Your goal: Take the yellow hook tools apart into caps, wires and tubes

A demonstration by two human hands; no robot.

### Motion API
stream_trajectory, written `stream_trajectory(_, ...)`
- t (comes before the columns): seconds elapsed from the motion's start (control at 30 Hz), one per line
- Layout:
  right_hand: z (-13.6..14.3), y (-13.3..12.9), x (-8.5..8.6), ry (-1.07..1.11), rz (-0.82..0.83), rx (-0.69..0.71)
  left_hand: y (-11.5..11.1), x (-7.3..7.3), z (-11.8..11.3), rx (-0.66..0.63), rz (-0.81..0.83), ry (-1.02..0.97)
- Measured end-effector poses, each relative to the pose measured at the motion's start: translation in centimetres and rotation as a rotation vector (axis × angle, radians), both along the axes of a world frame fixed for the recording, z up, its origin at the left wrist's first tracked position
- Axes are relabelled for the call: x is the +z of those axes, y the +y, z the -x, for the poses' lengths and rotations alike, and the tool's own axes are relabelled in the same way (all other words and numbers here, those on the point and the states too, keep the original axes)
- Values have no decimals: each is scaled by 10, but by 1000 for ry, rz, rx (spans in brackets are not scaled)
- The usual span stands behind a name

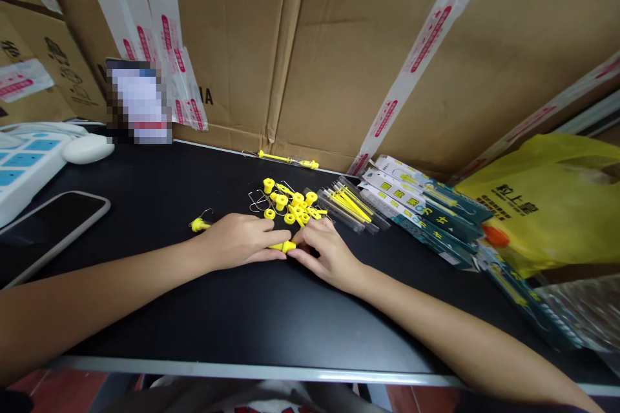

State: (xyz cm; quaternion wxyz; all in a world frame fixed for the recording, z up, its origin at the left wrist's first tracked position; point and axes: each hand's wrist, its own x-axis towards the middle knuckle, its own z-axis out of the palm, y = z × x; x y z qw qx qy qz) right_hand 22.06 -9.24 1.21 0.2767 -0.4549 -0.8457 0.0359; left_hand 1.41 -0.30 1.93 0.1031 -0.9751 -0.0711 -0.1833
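Near the middle of the black table, my left hand [242, 240] is closed on a small yellow plastic piece [287, 246]. My right hand [325, 246] meets the piece's right end with bent thumb and fingers. Just beyond my hands lies a pile of yellow caps [281, 201] with thin metal hooks. Clear tubes with yellow rods [351, 203] lie to the right of the pile. A yellow part with a hook [198, 224] protrudes from behind my left hand. An assembled tube with yellow ends [288, 159] rests along the table's back edge.
Printed boxes [421, 210] and a yellow plastic bag [547, 200] are at the right. A phone [53, 226], a white power strip [29, 168] and a white rounded object [88, 149] are at the left. Large cardboard boxes [232, 39] stand behind the table [252, 329].
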Motion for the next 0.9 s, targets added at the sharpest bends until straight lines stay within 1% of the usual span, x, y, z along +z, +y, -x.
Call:
stream_trajectory(0.33, -1, 0, -4, 37, -75, 47, -1, -2, -2, -9, -11, 11)
stream_trajectory(0.5, 0, -2, 1, 46, -1, 4, -1, -2, -2, -22, -19, 9)
stream_trajectory(0.63, 1, -2, 4, -19, 63, -11, 0, -3, -2, -19, -24, -4)
stream_trajectory(0.73, 1, 0, 4, -40, 60, -14, 1, -4, -2, -23, -25, -11)
stream_trajectory(0.9, 1, 1, 0, 23, 25, -19, 1, -3, -3, -25, -12, -7)
